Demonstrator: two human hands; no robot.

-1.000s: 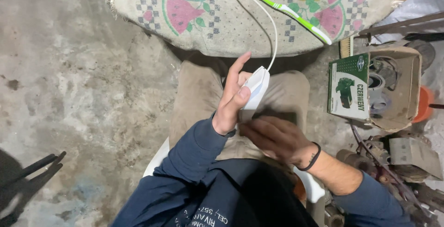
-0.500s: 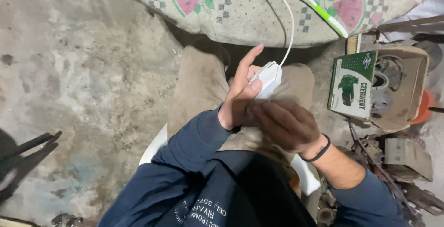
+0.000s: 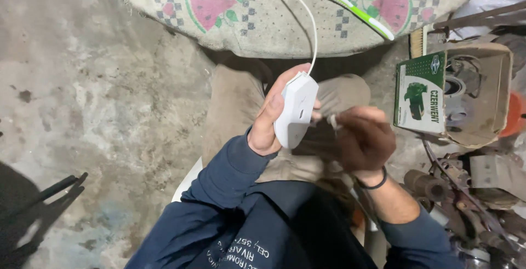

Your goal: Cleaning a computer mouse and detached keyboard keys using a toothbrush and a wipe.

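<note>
Left hand (image 3: 271, 118) grips a white mouse (image 3: 296, 110) over the lap, fingers wrapped along its left flank, thumb on the near side. The mouse is tilted, nose up toward the table (image 3: 246, 28). Its white cable (image 3: 307, 11) runs from the nose up across the tablecloth and out of view.

Right hand (image 3: 361, 140) sits just beside the mouse, fingers curled and pinched on a small pale scrap at the fingertips; too blurred to identify. Fingertips are close to the mouse's right edge; contact cannot be told.

Handling, judged: hard plastic shell, light, stiff, smooth and somewhat slippery. The shell tolerates a firm squeeze; buttons and wheel at the nose are the delicate parts. Best hold is across the flanks at the rear half, as the left hand has it. The cable is limp and may drag or snag on the tablecloth.

Nearby: green toothbrush (image 3: 345, 6) on the table, green-and-white box (image 3: 421, 92) at right, well apart from both hands.
</note>
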